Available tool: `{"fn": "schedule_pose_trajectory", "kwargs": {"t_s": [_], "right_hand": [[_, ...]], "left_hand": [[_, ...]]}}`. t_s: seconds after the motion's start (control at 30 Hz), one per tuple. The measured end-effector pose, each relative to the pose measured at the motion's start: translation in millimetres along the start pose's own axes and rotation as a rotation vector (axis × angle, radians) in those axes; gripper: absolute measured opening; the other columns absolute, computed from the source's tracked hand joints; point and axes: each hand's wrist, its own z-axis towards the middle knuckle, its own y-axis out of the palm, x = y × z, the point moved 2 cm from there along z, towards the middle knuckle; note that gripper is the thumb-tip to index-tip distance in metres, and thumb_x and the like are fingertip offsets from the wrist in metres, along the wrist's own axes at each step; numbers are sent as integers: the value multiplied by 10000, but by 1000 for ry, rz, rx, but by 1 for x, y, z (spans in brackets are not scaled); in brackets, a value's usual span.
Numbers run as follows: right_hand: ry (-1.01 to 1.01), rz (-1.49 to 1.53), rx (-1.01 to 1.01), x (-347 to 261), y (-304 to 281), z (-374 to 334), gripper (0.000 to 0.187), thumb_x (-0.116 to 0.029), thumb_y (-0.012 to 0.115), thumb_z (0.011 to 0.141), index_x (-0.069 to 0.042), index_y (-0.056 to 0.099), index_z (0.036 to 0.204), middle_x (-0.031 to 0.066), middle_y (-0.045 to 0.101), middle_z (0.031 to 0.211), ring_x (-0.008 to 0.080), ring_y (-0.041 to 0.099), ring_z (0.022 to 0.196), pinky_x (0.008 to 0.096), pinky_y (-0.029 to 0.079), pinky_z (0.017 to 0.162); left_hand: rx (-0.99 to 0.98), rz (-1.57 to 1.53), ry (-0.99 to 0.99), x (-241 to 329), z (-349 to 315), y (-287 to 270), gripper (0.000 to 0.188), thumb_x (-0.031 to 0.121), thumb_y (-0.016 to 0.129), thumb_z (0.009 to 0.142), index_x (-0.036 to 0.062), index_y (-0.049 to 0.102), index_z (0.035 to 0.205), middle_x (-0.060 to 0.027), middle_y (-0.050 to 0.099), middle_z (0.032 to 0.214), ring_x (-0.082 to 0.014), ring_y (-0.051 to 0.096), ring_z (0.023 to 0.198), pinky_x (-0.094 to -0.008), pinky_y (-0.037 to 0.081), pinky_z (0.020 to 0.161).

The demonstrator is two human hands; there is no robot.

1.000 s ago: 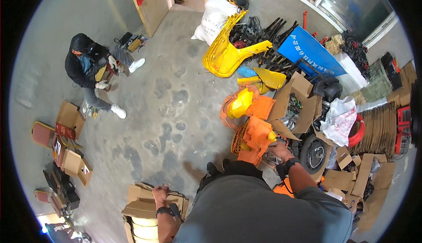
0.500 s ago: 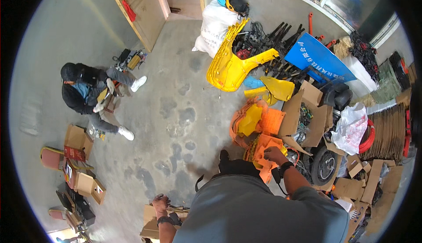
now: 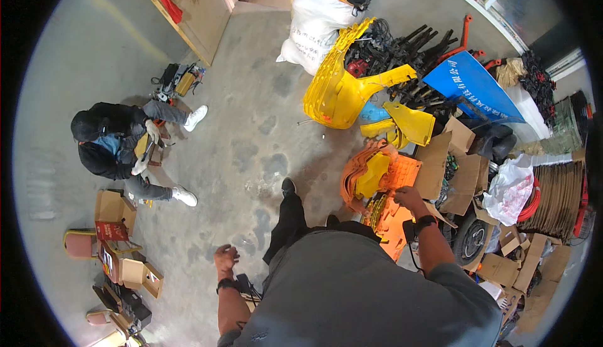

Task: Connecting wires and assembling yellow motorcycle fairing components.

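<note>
1. Your right hand (image 3: 411, 200) is over the orange panels (image 3: 402, 170), right of centre in the frame. You cannot tell from this view whether its grip is spread, pinching an edge or touching at all. If your fingers catch a rim unevenly, the loose, tilted pieces could slide apart.

2. A black cable (image 3: 414, 258) hangs below your right wristband (image 3: 426, 221). It could snag on a panel edge if your forearm swings, tugging the panel or the band.

3. The cardboard box (image 3: 433, 162) stands just beside the panels, flaps sticking out. A sideways elbow or a dragged panel could hit a flap and spill the small parts inside.

4. Your left hand (image 3: 226, 260), lower left of centre, looks empty, its grip slack with fingers loosely bent. Being well apart from the panels, it could not steady a piece that tipped under one-handed handling.

5. One black shoe (image 3: 288, 187) is forward on the floor near mid-frame; the other shows near the panels. A careless pivot could kick the stack.

6. The big yellow panel (image 3: 342, 105), upper centre, lies against a cluttered pile. A knock could shift it, and the blue sign (image 3: 474, 89) to its right might slip as well.
</note>
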Motion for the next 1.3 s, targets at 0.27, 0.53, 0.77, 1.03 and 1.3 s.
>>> {"fn": "schedule_pose_trajectory", "kwargs": {"t_s": [0.27, 0.53, 0.77, 1.03, 1.3], "right_hand": [[101, 346, 46, 2, 19, -1, 179, -82, 579, 857, -71, 500, 697, 13, 465, 621, 112, 407, 508, 316, 308, 442], [196, 507, 152, -35, -3, 28, 161, -164, 564, 822, -16, 579, 885, 30, 566, 716, 112, 529, 628, 244, 427, 558], [119, 115, 284, -142, -24, 65, 315, -227, 556, 857, 17, 591, 1053, 79, 642, 870, 187, 607, 767, 307, 487, 693], [-14, -48, 313, -165, -105, 202, 401, -276, 598, 798, 58, 600, 1021, 141, 658, 925, 245, 628, 820, 337, 477, 736], [143, 84, 121, -113, -156, 266, 331, -232, 596, 821, 8, 615, 1048, 77, 639, 889, 142, 597, 749, 289, 476, 630]], "left_hand": [[-116, 92, 146, 135, 139, 0, 425, 110, 628, 777, -99, 533, 1135, -173, 649, 793, -243, 654, 634, -337, 531, 521], [-215, 225, 179, 243, 194, 32, 384, 101, 623, 794, -77, 551, 1126, -151, 653, 819, -211, 654, 674, -309, 516, 552], [-204, 231, 123, 254, 212, 48, 403, 109, 633, 781, -73, 546, 1130, -141, 646, 800, -213, 641, 620, -312, 510, 521], [-149, 699, 554, 378, 223, 142, 431, 150, 689, 740, -53, 573, 1102, -197, 653, 939, -279, 645, 782, -346, 520, 694], [-250, 989, 1102, 607, 170, 419, 512, 245, 712, 751, 4, 544, 1170, -215, 526, 1224, -369, 509, 1125, -405, 413, 955]]}}
